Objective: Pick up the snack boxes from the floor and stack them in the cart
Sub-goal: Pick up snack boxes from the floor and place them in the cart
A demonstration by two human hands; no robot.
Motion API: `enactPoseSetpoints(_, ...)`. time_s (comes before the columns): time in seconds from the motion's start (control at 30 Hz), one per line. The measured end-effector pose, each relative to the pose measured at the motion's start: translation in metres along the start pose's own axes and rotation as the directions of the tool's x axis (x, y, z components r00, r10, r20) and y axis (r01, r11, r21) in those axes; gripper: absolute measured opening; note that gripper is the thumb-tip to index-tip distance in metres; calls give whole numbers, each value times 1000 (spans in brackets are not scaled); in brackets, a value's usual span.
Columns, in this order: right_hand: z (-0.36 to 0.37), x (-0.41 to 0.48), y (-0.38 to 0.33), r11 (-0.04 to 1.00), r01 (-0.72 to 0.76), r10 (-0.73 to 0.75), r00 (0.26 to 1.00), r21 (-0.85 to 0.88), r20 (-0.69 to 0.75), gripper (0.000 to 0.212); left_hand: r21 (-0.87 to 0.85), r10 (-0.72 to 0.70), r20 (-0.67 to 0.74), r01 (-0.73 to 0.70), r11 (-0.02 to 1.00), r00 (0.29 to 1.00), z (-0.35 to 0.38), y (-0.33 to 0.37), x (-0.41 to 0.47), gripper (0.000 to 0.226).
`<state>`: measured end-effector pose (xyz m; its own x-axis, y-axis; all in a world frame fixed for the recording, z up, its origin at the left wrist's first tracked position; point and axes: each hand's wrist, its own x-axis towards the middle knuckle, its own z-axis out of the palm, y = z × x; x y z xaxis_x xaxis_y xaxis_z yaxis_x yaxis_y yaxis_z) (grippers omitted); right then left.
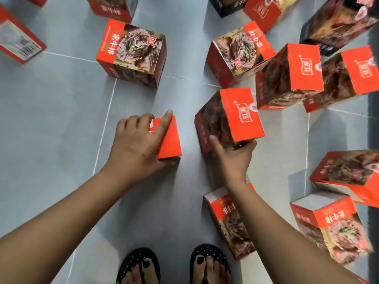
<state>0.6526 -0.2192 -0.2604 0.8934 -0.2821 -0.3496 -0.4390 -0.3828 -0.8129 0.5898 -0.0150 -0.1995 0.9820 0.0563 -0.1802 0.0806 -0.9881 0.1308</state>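
Two hands grip closed boxes, contents hidden: left hand [135, 141] the upright box [171, 138], right hand [233, 157] the tilted box [241, 114].

The red snack boxes [131, 52] carry upside-down Chinese characters and a logo, too blurred to read; one box [20, 42] shows a barcode.

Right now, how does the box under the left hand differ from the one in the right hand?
Left-hand box sits square on the floor; right-hand box is tilted. Left hand grips its box from above; right hand holds its box at the lower edge. Both are red snack boxes.
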Motion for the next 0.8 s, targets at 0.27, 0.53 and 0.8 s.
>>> enactPoseSetpoints(0.27, -72, -49, -107, 991, -134, 124, 932, 7, 341, 64, -101, -226, 101, 236, 967, 969, -127, -2, -50, 114)
enactPoseSetpoints(0.53, -127, -131, -259, 962, -42, 186, 824, -271, 534, 84, -126, -390, 78, 397, 909, 917, -320, -7, -152, 113)
enactPoseSetpoints(0.8, -151, -240, -397, 932, 231, 96, 589, -281, 802, 86, -92, -594, 10, 592, 800, 804, -452, -11, -289, 110)
